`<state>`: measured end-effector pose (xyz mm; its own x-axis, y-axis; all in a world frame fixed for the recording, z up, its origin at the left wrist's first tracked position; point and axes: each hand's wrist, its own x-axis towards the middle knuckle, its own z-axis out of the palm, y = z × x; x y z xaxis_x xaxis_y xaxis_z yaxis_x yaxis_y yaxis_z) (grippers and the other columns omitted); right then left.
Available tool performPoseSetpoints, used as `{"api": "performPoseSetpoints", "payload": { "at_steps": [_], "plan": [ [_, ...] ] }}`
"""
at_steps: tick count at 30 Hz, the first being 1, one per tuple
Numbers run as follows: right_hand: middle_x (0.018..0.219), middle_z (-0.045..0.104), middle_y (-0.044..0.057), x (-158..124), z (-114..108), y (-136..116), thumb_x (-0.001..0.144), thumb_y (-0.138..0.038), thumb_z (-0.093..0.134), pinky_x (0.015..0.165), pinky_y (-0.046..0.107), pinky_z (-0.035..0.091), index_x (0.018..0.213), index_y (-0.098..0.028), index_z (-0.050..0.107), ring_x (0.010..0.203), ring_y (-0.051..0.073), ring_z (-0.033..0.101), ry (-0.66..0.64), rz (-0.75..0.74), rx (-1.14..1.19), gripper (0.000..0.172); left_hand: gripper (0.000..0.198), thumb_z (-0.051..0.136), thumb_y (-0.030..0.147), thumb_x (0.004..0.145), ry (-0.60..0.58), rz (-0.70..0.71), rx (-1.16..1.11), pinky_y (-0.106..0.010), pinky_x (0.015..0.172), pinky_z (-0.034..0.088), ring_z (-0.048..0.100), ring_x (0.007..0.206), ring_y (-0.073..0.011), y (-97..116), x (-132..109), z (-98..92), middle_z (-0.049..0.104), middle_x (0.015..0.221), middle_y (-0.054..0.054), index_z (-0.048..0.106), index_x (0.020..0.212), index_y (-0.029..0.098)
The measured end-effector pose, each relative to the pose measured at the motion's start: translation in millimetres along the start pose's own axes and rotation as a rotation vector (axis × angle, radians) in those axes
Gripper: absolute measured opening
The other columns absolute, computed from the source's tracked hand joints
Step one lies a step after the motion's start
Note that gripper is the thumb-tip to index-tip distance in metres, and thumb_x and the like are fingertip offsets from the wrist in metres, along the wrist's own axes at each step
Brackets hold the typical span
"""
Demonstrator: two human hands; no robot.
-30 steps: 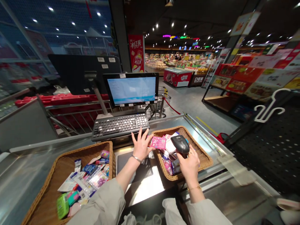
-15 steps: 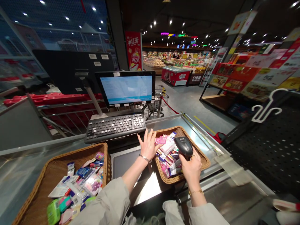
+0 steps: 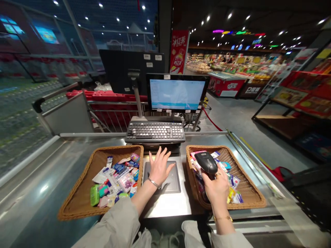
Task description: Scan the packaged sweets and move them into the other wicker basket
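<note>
My right hand [image 3: 217, 187] grips a black handheld barcode scanner [image 3: 206, 162] above the right wicker basket [image 3: 254, 193]. Small packaged goods [image 3: 234, 181] lie in that basket, partly hidden by the scanner and hand. My left hand [image 3: 159, 167] hovers over the grey scale plate [image 3: 173, 181] set in the counter, between the two baskets. Its fingers are spread and nothing is in them. To its left stands another wicker basket [image 3: 77, 186], holding many small packets, among them a green pack [image 3: 94, 195].
Behind the baskets sit a black keyboard [image 3: 155, 132] and a lit monitor [image 3: 178, 93], with a second dark screen [image 3: 124, 67] turned away. The metal counter [image 3: 38, 179] runs to both sides. Shelves with red boxes [image 3: 305, 89] stand at the right.
My view has turned left. My left hand has moved from the right basket's edge to over the scale plate, leaving the pink packet behind. The right hand still holds the scanner above the right basket.
</note>
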<state>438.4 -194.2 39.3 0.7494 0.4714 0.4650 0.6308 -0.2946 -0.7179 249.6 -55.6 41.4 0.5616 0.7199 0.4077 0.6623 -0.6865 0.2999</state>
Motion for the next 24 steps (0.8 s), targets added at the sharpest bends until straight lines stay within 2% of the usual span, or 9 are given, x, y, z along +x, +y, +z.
{"api": "performPoseSetpoints", "payload": {
  "at_steps": [7,15,19,24],
  "plan": [
    [0.125,0.063,0.018,-18.6,24.6,-32.5,0.074,-0.050,0.060,0.108,0.050,0.036,0.105,-0.013,0.070,0.125,0.033,0.053,-0.138,-0.042,0.045,0.049,0.045,0.056,0.039,0.093,0.083,-0.072,0.047,-0.066,0.117,0.012,0.036,0.143,-0.0300,-48.9,-28.4,-26.8,0.051,0.147,-0.011,0.051,0.136,0.024],
    [0.114,0.067,0.019,-39.9,58.5,-62.1,0.077,-0.050,0.057,0.106,0.050,0.039,0.096,-0.013,0.070,0.122,0.032,0.055,-0.217,-0.151,0.073,0.043,0.042,0.054,0.037,0.094,0.133,-0.216,0.153,-0.065,0.117,0.011,0.039,0.141,-0.0310,-116.1,-56.2,-56.6,0.053,0.145,-0.012,0.055,0.134,0.023],
    [0.111,0.069,0.017,-51.6,73.5,-74.9,0.077,-0.048,0.059,0.106,0.051,0.039,0.094,-0.014,0.070,0.123,0.033,0.054,-0.233,-0.194,0.060,0.039,0.043,0.054,0.038,0.094,0.098,-0.267,0.202,-0.066,0.116,0.012,0.038,0.142,-0.0309,-145.9,-72.1,-65.8,0.052,0.146,-0.011,0.054,0.135,0.023],
    [0.112,0.070,0.015,-62.3,87.7,-89.5,0.074,-0.046,0.062,0.105,0.050,0.041,0.092,-0.016,0.072,0.122,0.033,0.056,-0.273,-0.184,0.068,0.036,0.048,0.055,0.040,0.093,-0.036,-0.301,0.247,-0.070,0.114,0.014,0.033,0.144,-0.0328,-172.3,-88.9,-68.4,0.047,0.150,-0.011,0.051,0.138,0.025]
  ]
}}
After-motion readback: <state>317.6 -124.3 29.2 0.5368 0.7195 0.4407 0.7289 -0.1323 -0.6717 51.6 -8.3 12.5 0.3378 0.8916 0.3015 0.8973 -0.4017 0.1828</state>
